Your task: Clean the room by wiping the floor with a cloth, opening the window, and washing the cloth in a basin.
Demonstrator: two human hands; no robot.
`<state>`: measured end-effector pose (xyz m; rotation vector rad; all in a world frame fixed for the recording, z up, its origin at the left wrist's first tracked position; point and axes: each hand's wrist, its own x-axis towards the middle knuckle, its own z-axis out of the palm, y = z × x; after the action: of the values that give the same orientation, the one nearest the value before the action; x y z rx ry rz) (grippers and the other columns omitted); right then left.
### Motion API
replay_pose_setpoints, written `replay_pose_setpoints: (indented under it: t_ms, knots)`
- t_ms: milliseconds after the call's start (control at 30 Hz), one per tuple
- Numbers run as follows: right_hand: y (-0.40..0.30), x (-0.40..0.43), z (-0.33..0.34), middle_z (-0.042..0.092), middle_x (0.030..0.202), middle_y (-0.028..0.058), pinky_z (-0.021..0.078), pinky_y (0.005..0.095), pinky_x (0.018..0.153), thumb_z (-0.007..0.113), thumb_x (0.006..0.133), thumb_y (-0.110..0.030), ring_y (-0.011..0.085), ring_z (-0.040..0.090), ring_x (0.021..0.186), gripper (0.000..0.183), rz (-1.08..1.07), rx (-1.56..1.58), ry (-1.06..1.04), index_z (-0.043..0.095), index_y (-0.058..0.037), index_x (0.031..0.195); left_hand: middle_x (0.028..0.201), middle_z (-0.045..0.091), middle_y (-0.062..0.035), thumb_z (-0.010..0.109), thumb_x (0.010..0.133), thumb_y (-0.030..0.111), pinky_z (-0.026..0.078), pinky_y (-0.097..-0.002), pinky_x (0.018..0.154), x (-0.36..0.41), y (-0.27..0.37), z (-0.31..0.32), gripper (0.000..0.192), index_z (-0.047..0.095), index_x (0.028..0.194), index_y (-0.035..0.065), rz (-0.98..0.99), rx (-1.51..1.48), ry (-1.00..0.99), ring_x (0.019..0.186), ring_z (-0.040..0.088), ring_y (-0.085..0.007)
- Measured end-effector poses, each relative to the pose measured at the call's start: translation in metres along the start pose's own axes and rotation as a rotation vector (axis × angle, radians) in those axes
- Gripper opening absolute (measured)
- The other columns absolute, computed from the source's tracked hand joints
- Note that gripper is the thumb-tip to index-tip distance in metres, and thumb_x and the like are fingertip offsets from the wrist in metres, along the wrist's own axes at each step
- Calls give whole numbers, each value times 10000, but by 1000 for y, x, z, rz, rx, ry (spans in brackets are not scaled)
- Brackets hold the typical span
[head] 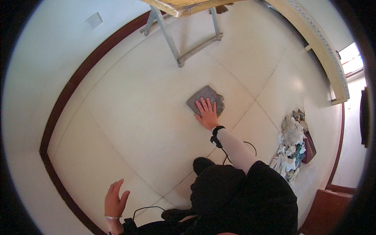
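A folded grey cloth (205, 93) lies on the pale tiled floor (141, 97) in the middle of the view. My right hand (208, 114) rests palm down on it, fingers spread, with a black strap and a cable at the wrist. At the lower left my left hand (115, 199) is raised with thumb and fingers apart and nothing in it; a thin bangle circles that wrist.
A wooden-topped table (179, 10) with grey legs stands at the top. A heap of crumpled paper and scraps (290, 147) lies on the right. Dark red skirting (63, 91) runs along the left wall. Beige furniture (326, 50) curves at the upper right.
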<state>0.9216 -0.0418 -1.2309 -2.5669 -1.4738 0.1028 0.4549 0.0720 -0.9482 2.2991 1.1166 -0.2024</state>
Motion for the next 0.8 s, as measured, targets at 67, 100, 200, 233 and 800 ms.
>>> replay_pose_setpoints:
  t_ms: [67, 100, 200, 233, 800]
  knots:
    - [-1, 1, 2, 135, 1555, 76, 66, 592, 1119, 479, 922, -442, 334, 90, 1428, 657, -3, -1, -11, 231, -197, 1478, 1201, 577, -182, 654, 850, 189, 487, -422, 882, -1, -2, 0, 460, 519, 1277, 79, -12, -8, -2, 1075, 576, -356]
    - [-4, 1, 2, 136, 1555, 76, 67, 593, 1119, 480, 922, -441, 336, 90, 1428, 658, 1, -8, -19, 229, -196, 1479, 1205, 576, -182, 656, 849, 185, 486, -424, 884, -3, -3, 1, 464, 517, 1278, 77, -14, -18, -6, 1079, 574, -359]
    - [-6, 3, 5, 138, 1556, 76, 59, 591, 1119, 476, 927, -437, 331, 83, 1431, 661, 3, -25, -61, 214, -194, 1483, 1214, 569, -182, 649, 858, 191, 485, -412, 885, -5, -3, 0, 458, 513, 1280, 76, 11, -24, 6, 1080, 571, -361]
    - [-7, 3, 6, 137, 1557, 77, 54, 590, 1120, 476, 927, -434, 330, 81, 1432, 663, 9, -42, -64, 211, -193, 1485, 1214, 569, -182, 649, 858, 191, 485, -412, 885, -6, -3, 0, 458, 513, 1280, 76, -19, -27, 10, 1080, 571, -361]
    - [-2, 2, 12, 163, 1549, 74, 79, 627, 1097, 528, 891, -403, 345, 114, 1422, 691, -40, -41, 51, 235, -198, 1482, 1226, 559, -171, 629, 875, 252, 466, -404, 914, -6, -6, -2, 457, 503, 1282, 88, -27, -45, -16, 1104, 550, -355]
